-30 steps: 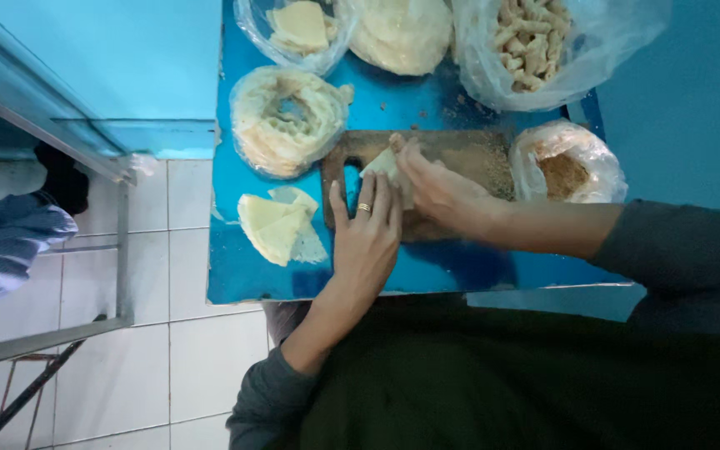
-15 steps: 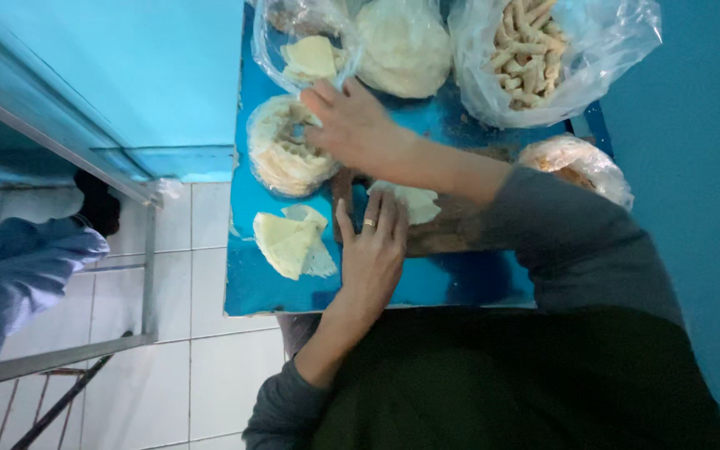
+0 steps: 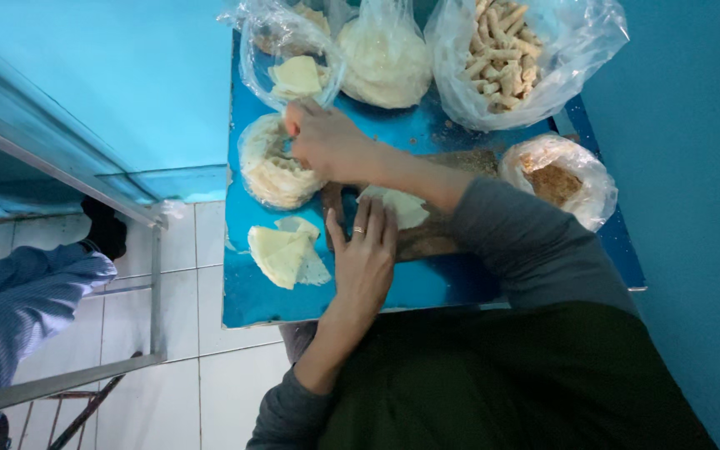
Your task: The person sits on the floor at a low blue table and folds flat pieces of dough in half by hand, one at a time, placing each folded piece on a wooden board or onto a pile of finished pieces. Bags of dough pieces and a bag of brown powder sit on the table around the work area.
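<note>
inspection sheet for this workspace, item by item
surface: small blue table, crumbs near the board
job's things: thin pale dough sheet on a brown wooden board; open bag of filling; stack of folded sheets by the left edge
clutter: bag of yellow slices, bag of pale dough, bag of rolled sticks, bag of brown crumbs
grippers: left hand flat on the board at the sheet's edge, ring on one finger; right hand reaches into the filling bag
cables: nothing seen
surroundings: blue walls, white tiled floor, metal frame, another person's blue sleeve at left
</note>
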